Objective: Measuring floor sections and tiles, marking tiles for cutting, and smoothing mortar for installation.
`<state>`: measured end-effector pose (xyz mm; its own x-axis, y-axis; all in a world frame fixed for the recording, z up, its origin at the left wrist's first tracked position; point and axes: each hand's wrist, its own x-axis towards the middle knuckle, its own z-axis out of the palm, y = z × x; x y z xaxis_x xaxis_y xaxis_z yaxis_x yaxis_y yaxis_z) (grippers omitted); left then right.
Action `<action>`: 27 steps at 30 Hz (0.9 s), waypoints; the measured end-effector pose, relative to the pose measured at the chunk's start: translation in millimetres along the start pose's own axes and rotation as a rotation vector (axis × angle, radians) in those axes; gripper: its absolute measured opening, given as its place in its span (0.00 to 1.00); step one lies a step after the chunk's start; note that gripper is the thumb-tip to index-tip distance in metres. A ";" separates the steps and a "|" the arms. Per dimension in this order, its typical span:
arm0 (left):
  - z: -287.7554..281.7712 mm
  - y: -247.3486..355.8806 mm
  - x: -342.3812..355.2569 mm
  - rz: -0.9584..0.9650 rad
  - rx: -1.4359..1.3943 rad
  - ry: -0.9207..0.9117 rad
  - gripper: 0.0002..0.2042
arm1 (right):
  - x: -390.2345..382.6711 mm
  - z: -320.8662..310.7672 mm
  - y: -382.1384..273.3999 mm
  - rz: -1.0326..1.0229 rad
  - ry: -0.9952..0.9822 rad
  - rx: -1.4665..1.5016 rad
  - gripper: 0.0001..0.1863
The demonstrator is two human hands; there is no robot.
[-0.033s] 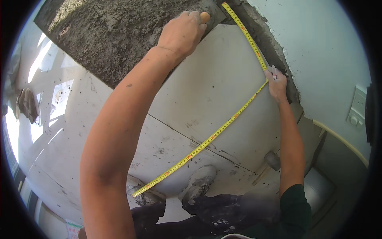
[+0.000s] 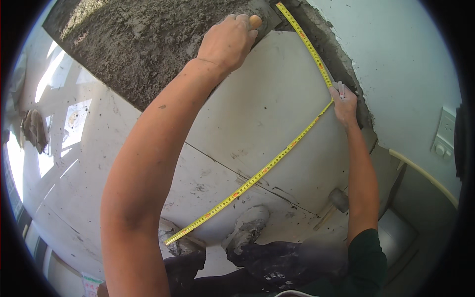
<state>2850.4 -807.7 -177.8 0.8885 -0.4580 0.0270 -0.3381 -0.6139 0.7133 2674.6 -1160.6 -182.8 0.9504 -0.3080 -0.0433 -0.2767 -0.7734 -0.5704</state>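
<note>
My left hand [image 2: 228, 43] is closed round the wooden handle [image 2: 255, 21] of what looks like a trowel, at the far end of a large pale tile [image 2: 247, 94]. The hand hides most of the tool. Beside the wall, my right hand [image 2: 345, 105] pinches a yellow measuring tape [image 2: 264, 171] at the tile's right edge. From there one stretch of tape runs to the far corner, and the other slants back toward my shoes. A slim white pen or marker [image 2: 341, 89] also sticks up from the right hand's fingers.
Rough grey mortar [image 2: 128, 54] spreads at the far left. A mallet [image 2: 338, 200] lies on the floor near my right forearm. My dusty shoes [image 2: 247, 222] stand on laid tiles. The pale wall [image 2: 405, 64] carries a socket plate [image 2: 444, 132]; a dirty glove or rag [image 2: 34, 131] lies far left.
My left forearm has shifted very slightly to the right. The right hand and the tape look the same.
</note>
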 end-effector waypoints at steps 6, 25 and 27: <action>6.6 -4.7 5.6 -0.037 -0.064 -0.005 0.16 | 11.1 -2.1 -15.5 0.020 -0.039 -0.020 0.11; 4.0 -1.5 2.7 -0.077 -0.104 -0.007 0.17 | 30.9 19.8 -37.4 -0.009 -0.060 -0.167 0.15; 3.4 -3.1 3.0 -0.072 -0.090 -0.014 0.17 | 30.1 20.2 -41.3 -0.039 -0.052 -0.166 0.15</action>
<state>2853.1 -809.3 -182.3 0.9049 -0.4241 -0.0366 -0.2432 -0.5856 0.7733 2717.5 -1126.8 -177.1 0.9658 -0.2501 -0.0690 -0.2550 -0.8663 -0.4296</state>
